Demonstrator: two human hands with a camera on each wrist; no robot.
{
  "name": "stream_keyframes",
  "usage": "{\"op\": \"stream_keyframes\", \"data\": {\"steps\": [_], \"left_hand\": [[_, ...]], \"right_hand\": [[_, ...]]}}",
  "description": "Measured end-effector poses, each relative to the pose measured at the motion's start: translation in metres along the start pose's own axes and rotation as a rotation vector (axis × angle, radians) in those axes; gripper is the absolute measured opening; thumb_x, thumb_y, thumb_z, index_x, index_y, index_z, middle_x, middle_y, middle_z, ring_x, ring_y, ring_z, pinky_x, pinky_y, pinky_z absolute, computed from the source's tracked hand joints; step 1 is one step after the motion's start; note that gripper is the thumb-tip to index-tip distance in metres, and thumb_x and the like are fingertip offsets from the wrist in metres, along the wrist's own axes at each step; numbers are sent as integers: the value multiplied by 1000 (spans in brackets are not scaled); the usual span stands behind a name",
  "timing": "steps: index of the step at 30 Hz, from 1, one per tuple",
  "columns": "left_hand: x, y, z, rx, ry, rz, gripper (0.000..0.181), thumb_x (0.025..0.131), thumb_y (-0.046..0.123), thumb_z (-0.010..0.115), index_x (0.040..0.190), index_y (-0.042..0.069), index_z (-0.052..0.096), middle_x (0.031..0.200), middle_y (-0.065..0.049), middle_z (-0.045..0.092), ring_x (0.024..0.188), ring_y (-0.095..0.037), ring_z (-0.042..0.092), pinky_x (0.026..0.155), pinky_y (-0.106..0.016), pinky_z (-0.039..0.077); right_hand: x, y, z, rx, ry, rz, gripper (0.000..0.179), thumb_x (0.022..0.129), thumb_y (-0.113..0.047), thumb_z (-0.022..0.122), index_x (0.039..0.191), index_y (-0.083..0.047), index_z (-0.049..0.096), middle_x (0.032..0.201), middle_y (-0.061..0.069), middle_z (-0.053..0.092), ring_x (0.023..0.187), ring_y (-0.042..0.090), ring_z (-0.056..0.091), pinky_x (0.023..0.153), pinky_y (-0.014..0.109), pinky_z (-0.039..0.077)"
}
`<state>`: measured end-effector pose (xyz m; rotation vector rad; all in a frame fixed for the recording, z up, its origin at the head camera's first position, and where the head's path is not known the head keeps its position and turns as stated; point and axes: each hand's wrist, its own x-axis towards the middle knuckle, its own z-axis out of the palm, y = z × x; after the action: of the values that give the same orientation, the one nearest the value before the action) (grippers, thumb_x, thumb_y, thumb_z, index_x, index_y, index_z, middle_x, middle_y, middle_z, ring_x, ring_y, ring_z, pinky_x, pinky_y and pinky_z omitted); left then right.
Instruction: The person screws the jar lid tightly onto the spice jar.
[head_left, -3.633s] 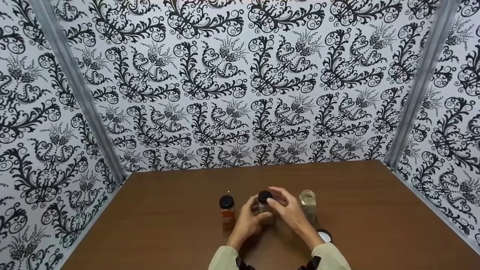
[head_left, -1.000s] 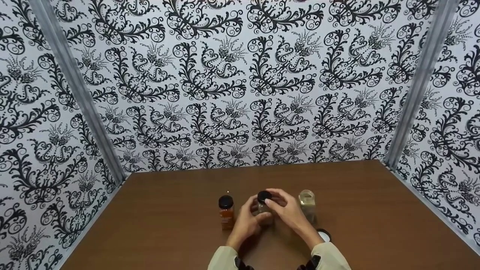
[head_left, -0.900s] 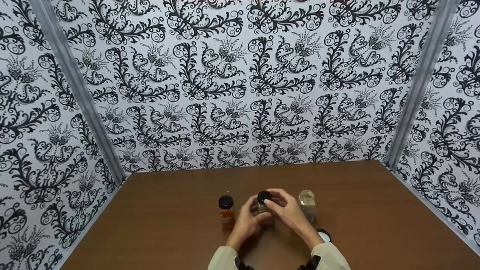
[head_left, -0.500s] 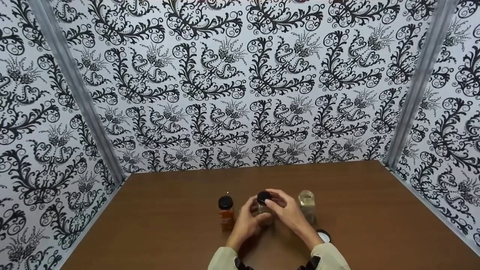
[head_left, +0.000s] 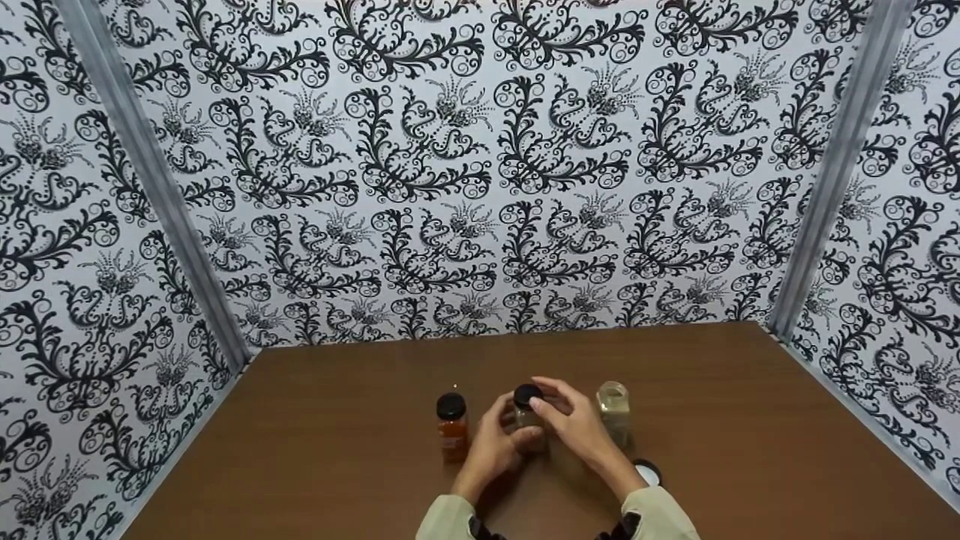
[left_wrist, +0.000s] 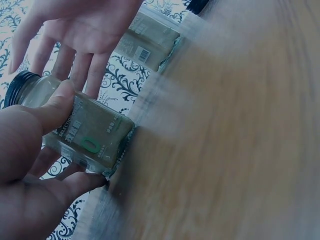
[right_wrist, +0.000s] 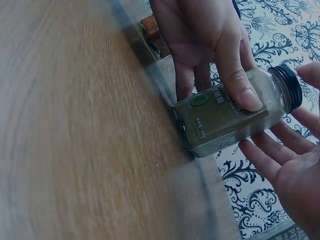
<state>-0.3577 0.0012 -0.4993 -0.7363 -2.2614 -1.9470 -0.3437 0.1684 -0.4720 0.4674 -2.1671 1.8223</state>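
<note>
At table (head_left: 337,420), gripping jar (right_wrist: 212,120) upright in left hand (head_left: 493,444), presumably for steadiness. Bracketing lid (head_left: 527,394) with right hand (head_left: 579,426), extended, unclenched.

There are three jars (head_left: 453,441) (head_left: 527,418) (head_left: 615,420), three black lids (head_left: 451,406) (head_left: 528,394) (head_left: 647,473), two hands (head_left: 495,444) (head_left: 577,423), two sleeves (head_left: 447,517) (head_left: 664,516) and one brown table (head_left: 337,435).

A: Which part of the capped spice jar (head_left: 526,417) is hidden?
B: In the lower middle of the head view, the left hand (head_left: 491,446) and the right hand (head_left: 577,420) cover much of its body. Its print is too small there to be read.
A: And the black lid with white inside (head_left: 649,472)?
B: The right arm (head_left: 621,474) covers it partly.
A: In the wrist views?
B: The table (left_wrist: 225,140) is blurred, and picture edges cut both hands. In the right one, at the top, the orange-filled jar (right_wrist: 154,34) is partly behind the left hand.
</note>
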Motion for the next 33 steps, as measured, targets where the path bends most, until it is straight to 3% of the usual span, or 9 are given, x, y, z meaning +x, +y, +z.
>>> {"op": "stream_keyframes", "data": {"steps": [10, 19, 27, 33], "left_hand": [[1, -4, -1, 3, 1, -1, 54, 89, 6, 74, 138, 6, 53, 136, -20, 60, 125, -37, 61, 103, -49, 52], [1, -3, -1, 16, 1, 6, 57, 88, 8, 75, 139, 4, 52, 134, -21, 61, 123, -36, 62, 101, -46, 53], [0, -1, 0, 13, 11, 22, 57, 87, 6, 75, 139, 1, 52, 132, -21, 61, 122, -35, 62, 101, -42, 54], [1, -1, 1, 14, 16, 25, 56, 87, 6, 75, 138, 2, 52, 132, -21, 62, 122, -35, 62, 101, -43, 54]], "right_hand": [[1, 0, 0, -6, 9, 27, 36, 93, -15, 72, 125, -3, 63, 123, 21, 68, 115, 31, 67, 92, 19, 53], [0, 1, -1, -28, 1, 6, 42, 96, -18, 67, 134, -2, 58, 130, 23, 64, 121, 35, 63, 97, 19, 51], [2, 5, -1, -31, -7, -14, 32, 96, -16, 68, 125, -4, 64, 124, 19, 68, 115, 27, 66, 95, 20, 52], [2, 4, -1, -15, -3, -3, 32, 94, -14, 70, 123, -2, 63, 124, 21, 67, 117, 31, 65, 95, 19, 52]]}}
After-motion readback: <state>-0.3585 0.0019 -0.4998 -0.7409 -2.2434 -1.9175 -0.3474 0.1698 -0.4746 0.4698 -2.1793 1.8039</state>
